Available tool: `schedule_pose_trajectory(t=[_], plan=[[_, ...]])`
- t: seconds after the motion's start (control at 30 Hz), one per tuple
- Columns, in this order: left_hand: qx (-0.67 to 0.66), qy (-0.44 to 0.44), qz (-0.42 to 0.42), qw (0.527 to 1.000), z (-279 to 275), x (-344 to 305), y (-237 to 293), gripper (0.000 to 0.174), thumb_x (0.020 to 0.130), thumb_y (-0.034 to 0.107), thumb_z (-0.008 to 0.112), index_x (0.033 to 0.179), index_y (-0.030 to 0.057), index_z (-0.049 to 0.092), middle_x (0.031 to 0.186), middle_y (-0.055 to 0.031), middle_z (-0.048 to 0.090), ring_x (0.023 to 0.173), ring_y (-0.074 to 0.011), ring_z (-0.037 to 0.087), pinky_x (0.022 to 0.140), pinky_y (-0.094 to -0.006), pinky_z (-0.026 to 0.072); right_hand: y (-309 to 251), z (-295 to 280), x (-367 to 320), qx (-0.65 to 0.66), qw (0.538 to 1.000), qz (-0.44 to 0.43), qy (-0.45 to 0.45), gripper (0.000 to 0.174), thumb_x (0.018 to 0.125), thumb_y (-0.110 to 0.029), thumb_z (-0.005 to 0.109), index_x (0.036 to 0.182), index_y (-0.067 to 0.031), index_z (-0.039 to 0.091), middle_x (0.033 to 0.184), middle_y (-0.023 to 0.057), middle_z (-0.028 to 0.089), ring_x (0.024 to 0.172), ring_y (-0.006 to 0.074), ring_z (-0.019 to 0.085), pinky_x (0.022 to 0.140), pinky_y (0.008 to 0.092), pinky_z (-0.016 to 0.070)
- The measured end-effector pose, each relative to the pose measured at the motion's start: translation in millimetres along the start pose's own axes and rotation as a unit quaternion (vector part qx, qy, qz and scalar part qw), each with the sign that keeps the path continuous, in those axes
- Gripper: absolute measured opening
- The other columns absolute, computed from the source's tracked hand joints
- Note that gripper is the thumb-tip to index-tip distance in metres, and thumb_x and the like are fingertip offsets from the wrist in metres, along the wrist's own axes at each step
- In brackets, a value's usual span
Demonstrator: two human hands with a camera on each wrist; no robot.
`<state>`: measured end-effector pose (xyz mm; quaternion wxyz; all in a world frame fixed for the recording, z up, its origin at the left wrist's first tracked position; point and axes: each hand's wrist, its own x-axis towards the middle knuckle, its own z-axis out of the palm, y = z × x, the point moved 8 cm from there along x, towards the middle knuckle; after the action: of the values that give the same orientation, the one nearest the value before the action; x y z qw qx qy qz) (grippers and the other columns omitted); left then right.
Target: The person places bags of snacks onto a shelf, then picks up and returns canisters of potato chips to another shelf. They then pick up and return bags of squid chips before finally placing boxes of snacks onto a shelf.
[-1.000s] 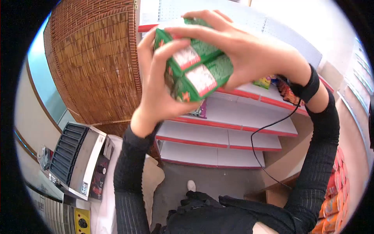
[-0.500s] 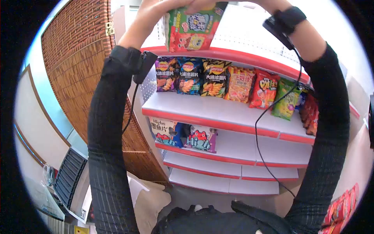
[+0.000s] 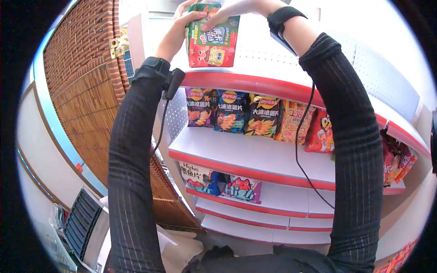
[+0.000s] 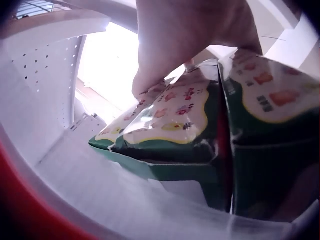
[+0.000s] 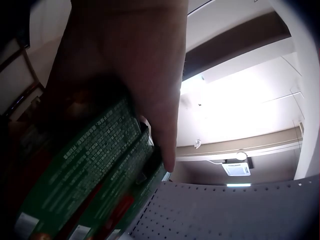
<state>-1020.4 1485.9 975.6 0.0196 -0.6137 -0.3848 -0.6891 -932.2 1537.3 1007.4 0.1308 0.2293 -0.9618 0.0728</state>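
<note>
A small stack of green-and-red snack boxes [image 3: 211, 52] with a cartoon front stands upright at the left end of the white top shelf [image 3: 264, 68]. My left hand [image 3: 175, 34] grips its left side, thumb across the front near the top. From the right, my right hand [image 3: 234, 10] holds the upper part, fingertips on the front face. In the left wrist view, the boxes [image 4: 170, 115] sit side by side, close over the white shelf surface, with my hand above them. The right wrist view shows the boxes' green printed sides [image 5: 95, 155] under my hand.
Chip bags [image 3: 231, 111] line the shelf below, and two more snack bags [image 3: 241, 189] lie lower at the left. A red strip [image 3: 282, 85] edges the top shelf. A wicker screen [image 3: 86, 91] stands at left. A black cable [image 3: 298, 150] hangs from my right wrist.
The boxes, first held up and turned in both hands, have moved forward onto the top shelf with the cartoon side facing me. My right arm has swung left, and the view has tilted up.
</note>
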Motion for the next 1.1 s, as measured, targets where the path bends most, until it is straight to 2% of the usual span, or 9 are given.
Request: schedule_pose_trajectory(t=[0.2, 0.27, 0.33, 0.4, 0.67, 0.73, 0.77, 0.93, 1.1], plan=[[-0.084, -0.05, -0.101, 0.99, -26, -4, -42, 0.035, 0.086, 0.014, 0.055, 0.119, 0.004, 0.048, 0.112, -0.0084, 0.054, 0.102, -0.0165, 0.055, 0.088, -0.0273, 0.0459, 3, 17, 23, 0.034, 0.997, -0.012, -0.063, 0.06, 0.069, -0.032, 0.072, 0.12, -0.01, 0.05, 0.109, 0.0079, 0.057, 0.1, 0.0189, 0.052, 0.086, 0.0292, 0.0408], [0.287, -0.152, 0.212, 0.922, -9, -14, -10, 0.032, 0.087, 0.004, 0.052, 0.119, 0.0042, 0.048, 0.111, -0.0085, 0.055, 0.102, -0.0156, 0.054, 0.089, -0.0273, 0.0455, 8, 19, 21, 0.07, 0.994, 0.026, -0.079, 0.06, 0.07, -0.031, 0.072, 0.122, -0.0135, 0.049, 0.11, 0.0077, 0.057, 0.102, 0.0193, 0.051, 0.087, 0.0286, 0.0397], [0.304, -0.157, 0.233, 0.91, -8, -14, -10, 0.035, 0.086, -0.003, 0.05, 0.12, 0.0053, 0.047, 0.112, -0.0088, 0.054, 0.102, -0.0148, 0.053, 0.091, -0.0277, 0.0446, 5, 20, 21, 0.073, 0.994, 0.024, -0.078, 0.061, 0.069, -0.033, 0.072, 0.122, -0.0123, 0.049, 0.111, 0.0085, 0.056, 0.103, 0.0197, 0.05, 0.088, 0.0294, 0.039], [0.121, -0.131, 0.101, 0.979, -15, -9, -21, 0.035, 0.087, -0.003, 0.049, 0.12, 0.0047, 0.047, 0.116, -0.009, 0.053, 0.104, -0.0147, 0.052, 0.092, -0.0277, 0.0436, 15, 12, 20, 0.022, 0.996, 0.085, -0.026, 0.064, 0.068, -0.036, 0.074, 0.122, -0.0117, 0.049, 0.112, 0.0088, 0.056, 0.104, 0.0203, 0.05, 0.088, 0.0305, 0.0385], [0.02, -0.064, 0.029, 0.997, -18, -36, -38, 0.039, 0.087, 0.02, 0.055, 0.124, 0.012, 0.049, 0.131, -0.0053, 0.043, 0.12, -0.0134, 0.04, 0.097, -0.0289, 0.0361, 17, 20, 24, 0.021, 0.988, 0.145, -0.052, 0.057, 0.068, -0.038, 0.074, 0.114, -0.0112, 0.055, 0.104, 0.0056, 0.059, 0.097, 0.0157, 0.051, 0.082, 0.0295, 0.0396], [0.031, 0.109, -0.022, 0.993, -31, -48, -40, 0.054, 0.079, 0.023, 0.065, 0.127, 0.0094, 0.044, 0.13, -0.0117, 0.041, 0.121, -0.0212, 0.04, 0.097, -0.0323, 0.0351, 31, 16, 36, 0.036, 0.99, 0.139, -0.011, 0.051, 0.068, -0.038, 0.074, 0.109, -0.0119, 0.059, 0.1, 0.003, 0.06, 0.093, 0.0135, 0.05, 0.079, 0.0286, 0.0399], [0.245, 0.176, 0.089, 0.949, -38, -63, -34, 0.06, 0.073, 0.023, 0.068, 0.125, 0.0092, 0.043, 0.126, -0.0171, 0.041, 0.116, -0.03, 0.041, 0.095, -0.036, 0.035, 28, 18, 39, 0.033, 0.989, 0.141, -0.014, 0.051, 0.068, -0.038, 0.074, 0.109, -0.0119, 0.059, 0.1, 0.003, 0.06, 0.093, 0.0135, 0.05, 0.079, 0.0286, 0.0399], [0.458, 0.167, 0.198, 0.851, 22, -141, 15, 0.05, 0.075, 0.018, 0.058, 0.123, 0.0088, 0.047, 0.124, -0.0182, 0.041, 0.116, -0.0314, 0.04, 0.096, -0.0421, 0.0318, 26, 21, 40, -0.042, 0.972, 0.232, -0.012, 0.05, 0.067, -0.042, 0.073, 0.106, -0.0128, 0.061, 0.102, 0.0033, 0.059, 0.096, 0.0158, 0.05, 0.08, 0.0307, 0.0395], [0.584, 0.092, 0.177, 0.787, 42, -157, -6, 0.043, 0.084, 0.031, 0.051, 0.123, 0.0128, 0.049, 0.131, -0.0092, 0.039, 0.127, -0.0277, 0.031, 0.103, -0.0491, 0.0194, 27, 26, 43, -0.012, 0.972, 0.233, 0.015, 0.056, 0.067, -0.046, 0.071, 0.11, -0.0124, 0.06, 0.107, 0.0045, 0.059, 0.099, 0.0176, 0.051, 0.078, 0.0328, 0.0405]])
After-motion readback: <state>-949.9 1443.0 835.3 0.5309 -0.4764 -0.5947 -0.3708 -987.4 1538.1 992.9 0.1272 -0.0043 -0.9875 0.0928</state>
